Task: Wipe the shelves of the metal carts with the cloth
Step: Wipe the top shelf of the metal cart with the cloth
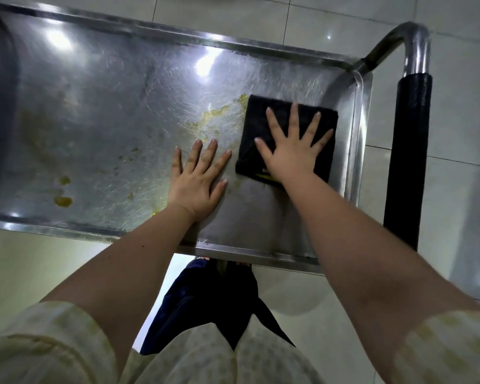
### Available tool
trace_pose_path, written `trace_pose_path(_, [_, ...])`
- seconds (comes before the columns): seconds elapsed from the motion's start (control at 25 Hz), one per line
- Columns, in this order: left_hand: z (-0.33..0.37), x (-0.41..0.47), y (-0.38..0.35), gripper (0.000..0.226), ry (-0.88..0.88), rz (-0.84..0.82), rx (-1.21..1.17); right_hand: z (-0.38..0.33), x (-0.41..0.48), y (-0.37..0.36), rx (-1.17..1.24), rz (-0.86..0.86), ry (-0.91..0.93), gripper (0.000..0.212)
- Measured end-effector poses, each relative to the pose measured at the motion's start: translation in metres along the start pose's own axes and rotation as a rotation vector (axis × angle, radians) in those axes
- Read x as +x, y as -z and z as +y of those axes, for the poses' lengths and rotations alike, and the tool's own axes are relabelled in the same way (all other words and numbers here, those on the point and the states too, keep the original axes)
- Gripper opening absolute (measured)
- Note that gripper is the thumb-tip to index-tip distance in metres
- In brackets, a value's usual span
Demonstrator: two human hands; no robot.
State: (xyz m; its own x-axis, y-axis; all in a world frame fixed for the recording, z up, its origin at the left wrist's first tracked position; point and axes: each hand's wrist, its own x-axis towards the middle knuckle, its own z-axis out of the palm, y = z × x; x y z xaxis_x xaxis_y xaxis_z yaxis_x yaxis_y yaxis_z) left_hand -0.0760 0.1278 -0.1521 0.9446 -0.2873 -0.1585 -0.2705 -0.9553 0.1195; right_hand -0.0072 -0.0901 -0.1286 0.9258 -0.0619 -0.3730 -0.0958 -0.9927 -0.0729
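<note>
The top shelf (100,112) of a stainless-steel cart fills the upper view, scratched and shiny. A folded black cloth (257,123) lies flat near the shelf's right end. My right hand (291,151) presses down on the cloth with fingers spread straight. My left hand (197,176) rests flat on the bare metal just left of the cloth, fingers straight. Yellow smears (214,117) run from the cloth's upper left corner across the middle, and yellow blobs (63,200) sit near the front left rim.
The cart's push handle (409,151), chrome with a black grip, stands at the right end. A raised rim (360,128) borders the shelf. Pale floor tiles (455,92) surround the cart. My dark-clothed legs (205,300) stand against the near edge.
</note>
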Motion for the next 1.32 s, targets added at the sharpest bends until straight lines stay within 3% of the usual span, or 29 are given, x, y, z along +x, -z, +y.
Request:
trace_pose_path(0.12, [0.0,0.0,0.0,0.061,-0.002,0.016,-0.004,0.007,-0.075,-0.034,0.0,0.055,0.094,0.069])
trace_pose_path(0.28, [0.0,-0.002,0.002,0.062,-0.014,0.032,0.002,0.004,-0.157,-0.074,-0.022,0.078,0.076,0.069])
trace_pose_path(0.6, [-0.06,0.047,0.026,0.059,-0.111,-0.061,-0.021,-0.014,-0.158,-0.072,-0.033,0.043,-0.039,0.059])
trace_pose_path(0.84, [-0.086,0.083,0.025,0.062,-0.053,-0.054,-0.045,-0.027,-0.117,-0.053,-0.028,0.051,-0.03,0.06])
trace_pose_path(0.96, [-0.087,0.083,0.021,0.063,-0.057,-0.049,-0.049,-0.031,-0.014,-0.017,-0.021,0.105,-0.044,0.06])
trace_pose_path(1.12, [-0.087,0.084,0.023,0.063,-0.056,-0.023,-0.028,-0.05,0.098,0.026,0.08,0.044,-0.224,0.06])
trace_pose_path(1.32, [-0.085,0.084,0.025,0.062,-0.054,-0.019,-0.025,-0.048,0.025,-0.003,0.002,0.086,-0.034,0.063])
